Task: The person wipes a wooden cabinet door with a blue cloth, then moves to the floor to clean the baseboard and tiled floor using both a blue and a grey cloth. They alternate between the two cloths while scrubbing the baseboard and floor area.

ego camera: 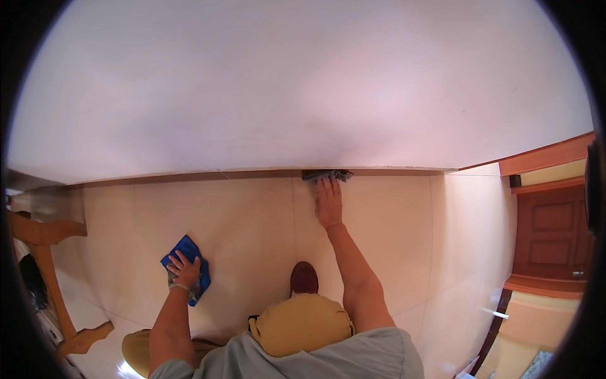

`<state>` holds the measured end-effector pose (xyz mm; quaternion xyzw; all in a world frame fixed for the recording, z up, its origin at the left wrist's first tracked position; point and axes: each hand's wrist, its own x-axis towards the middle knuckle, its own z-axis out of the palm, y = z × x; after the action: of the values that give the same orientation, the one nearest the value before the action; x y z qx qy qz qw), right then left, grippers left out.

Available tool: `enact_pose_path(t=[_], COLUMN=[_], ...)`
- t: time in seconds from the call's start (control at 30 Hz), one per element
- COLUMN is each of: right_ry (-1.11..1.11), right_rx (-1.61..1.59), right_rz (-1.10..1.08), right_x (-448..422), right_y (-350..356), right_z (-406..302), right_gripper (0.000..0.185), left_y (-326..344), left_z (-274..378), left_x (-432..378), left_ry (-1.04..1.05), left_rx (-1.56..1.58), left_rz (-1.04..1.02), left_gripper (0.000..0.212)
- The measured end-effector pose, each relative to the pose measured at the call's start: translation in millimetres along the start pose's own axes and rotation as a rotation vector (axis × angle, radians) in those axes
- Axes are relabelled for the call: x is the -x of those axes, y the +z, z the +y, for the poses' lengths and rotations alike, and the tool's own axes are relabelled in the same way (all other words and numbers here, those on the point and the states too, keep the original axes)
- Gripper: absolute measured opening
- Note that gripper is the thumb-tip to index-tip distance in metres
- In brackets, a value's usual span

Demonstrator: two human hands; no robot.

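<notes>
My right hand (328, 201) reaches forward with its fingers pressing a grey cloth (326, 175) against the brown tile baseboard (260, 175) at the foot of the white wall (303, 94). To the left, my left hand (185, 272) lies spread on a folded blue and grey cloth (187, 246) that rests on the floor. Part of that cloth is hidden under the palm. One dark red shoe (304, 278) shows between my arms, below the raised knee.
Beige floor tiles (246, 218) run along the wall. A wooden furniture frame (49, 279) stands at the far left. On the right are a brown panelled door (549, 232) and a small white rod-like object (500, 314) beside a dark edge.
</notes>
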<state>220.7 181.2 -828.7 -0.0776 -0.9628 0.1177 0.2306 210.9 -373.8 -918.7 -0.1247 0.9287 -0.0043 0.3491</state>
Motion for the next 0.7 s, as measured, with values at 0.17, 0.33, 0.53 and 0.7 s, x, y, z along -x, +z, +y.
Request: enact_pose_path(t=[0.17, 0.33, 0.53, 0.7], right_ry=[0.619, 0.903, 1.217, 1.304], right_rx=[-0.194, -0.942, -1.491, -1.790], right_rz=[0.397, 0.807, 0.983, 0.798], right_x=[1.8, -51.4, -87.2, -98.8], right_y=[39.2, -8.9, -49.0, -13.3], right_z=[10.5, 91.6, 136.2, 40.8], right_gripper=[0.050, 0.050, 0.034, 0.033], left_y=[-40.2, -70.7, -2.7, -25.3], left_z=[28.2, 40.1, -8.4, 10.7], left_x=[27.1, 49.3, 5.6, 34.8], left_ry=[0.127, 0.217, 0.047, -0.061], left_rx=[-0.068, -0.406, -0.081, 0.020], left_rz=[-0.098, -0.208, 0.047, -0.018], left_gripper=[0.076, 0.063, 0.092, 0.099])
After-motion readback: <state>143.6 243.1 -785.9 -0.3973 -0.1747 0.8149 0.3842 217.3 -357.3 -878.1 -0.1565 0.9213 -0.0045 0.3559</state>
